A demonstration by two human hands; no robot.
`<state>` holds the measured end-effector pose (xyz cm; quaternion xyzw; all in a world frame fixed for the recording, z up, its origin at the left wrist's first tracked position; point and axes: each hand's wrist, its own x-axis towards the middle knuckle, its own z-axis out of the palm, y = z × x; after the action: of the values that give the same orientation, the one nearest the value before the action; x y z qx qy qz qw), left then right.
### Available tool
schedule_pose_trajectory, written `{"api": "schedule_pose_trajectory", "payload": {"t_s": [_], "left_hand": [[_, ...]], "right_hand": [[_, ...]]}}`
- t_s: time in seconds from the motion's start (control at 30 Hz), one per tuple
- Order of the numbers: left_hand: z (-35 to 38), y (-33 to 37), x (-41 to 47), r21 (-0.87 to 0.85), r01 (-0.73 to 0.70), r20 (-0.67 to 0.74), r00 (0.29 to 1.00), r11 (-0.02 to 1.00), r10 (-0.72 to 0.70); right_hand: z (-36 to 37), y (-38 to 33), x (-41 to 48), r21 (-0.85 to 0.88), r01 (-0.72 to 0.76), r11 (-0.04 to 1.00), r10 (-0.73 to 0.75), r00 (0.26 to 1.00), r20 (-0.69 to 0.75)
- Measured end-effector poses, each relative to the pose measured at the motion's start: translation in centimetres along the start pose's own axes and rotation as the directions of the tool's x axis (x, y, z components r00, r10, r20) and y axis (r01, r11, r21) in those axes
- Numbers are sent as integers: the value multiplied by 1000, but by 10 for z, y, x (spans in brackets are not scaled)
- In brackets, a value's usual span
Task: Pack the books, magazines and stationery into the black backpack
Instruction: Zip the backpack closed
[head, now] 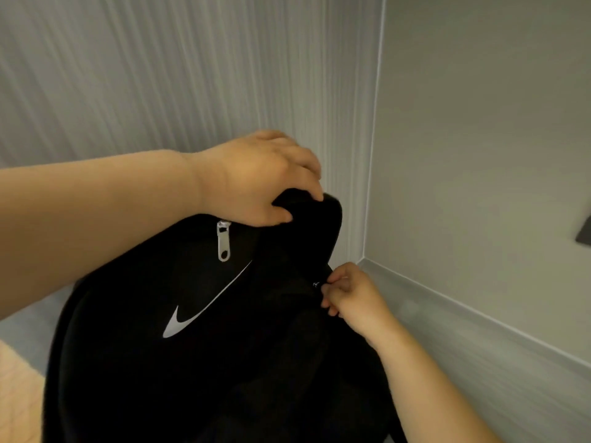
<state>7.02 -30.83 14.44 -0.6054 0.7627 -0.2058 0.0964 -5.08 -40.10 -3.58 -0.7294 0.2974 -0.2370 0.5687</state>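
You face a room corner. On your left and ahead runs a pale grey ribbed wall [160, 75] with fine vertical grooves. On your right stands a smooth grey wall [479, 123]. A thin white trim strip [376, 107] marks where they meet. A grey band [479, 346] runs along the smooth wall's foot. A dark shape [584, 233] on that wall is cut off at the right edge. Low left you see grey floor [22, 324] and a beige patch [16, 394]. The light is soft and even.
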Motion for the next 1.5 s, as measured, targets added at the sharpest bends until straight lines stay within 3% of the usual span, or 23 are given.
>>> {"api": "schedule_pose_trajectory", "payload": {"t_s": [0.03,0.1,0.13,0.2,0.27,0.37,0.43,0.63,0.73,0.83,0.93,1.0,1.13,1.27,1.4,1.5], "left_hand": [[-2,9,3,36,-91,-115,989,995,95],[-1,35,10,109,-218,-148,961,970,232],[5,46,14,143,-235,-46,969,962,243],[29,70,23,177,-149,263,960,973,99],[47,87,29,216,-19,377,924,976,-65],[66,93,32,136,128,246,956,983,-158],[81,93,29,175,109,19,993,978,-114],[96,102,26,155,190,-61,981,969,-182],[98,100,24,158,217,-115,973,963,-200],[94,104,25,207,229,-116,971,951,-209],[87,103,29,250,247,-132,967,936,-220],[83,98,29,254,252,-194,959,934,-206],[52,85,33,310,310,-386,905,899,-179],[12,68,23,310,468,-535,805,827,-255],[-6,55,-6,160,556,-573,726,816,-382],[-7,59,-12,128,594,-564,702,795,-434]], "right_hand": [[-6,-3,-5,32,25,999,-24,999,-29],[-15,-8,-15,85,71,994,-65,995,-69],[-18,-10,-19,109,84,990,-77,994,-74],[-21,-13,-27,134,92,987,-84,994,-68],[-22,-13,-30,133,97,986,-88,994,-66],[-21,-11,-30,128,119,985,-112,992,-61],[-20,-8,-29,129,135,982,-130,990,-53],[-24,2,-30,236,124,964,-130,991,10],[-23,15,-32,268,51,962,-52,999,-2],[-9,16,-26,25,42,999,-41,998,-49],[6,18,-16,-326,175,929,-239,957,-166],[13,27,-17,-434,268,860,-394,890,-231],[17,50,-24,-505,290,813,-502,788,-356],[9,55,-26,-399,222,890,-377,850,-367],[-9,27,-33,-383,122,916,-226,945,-238],[-13,-33,-40,-305,256,917,-345,895,-284]]}}
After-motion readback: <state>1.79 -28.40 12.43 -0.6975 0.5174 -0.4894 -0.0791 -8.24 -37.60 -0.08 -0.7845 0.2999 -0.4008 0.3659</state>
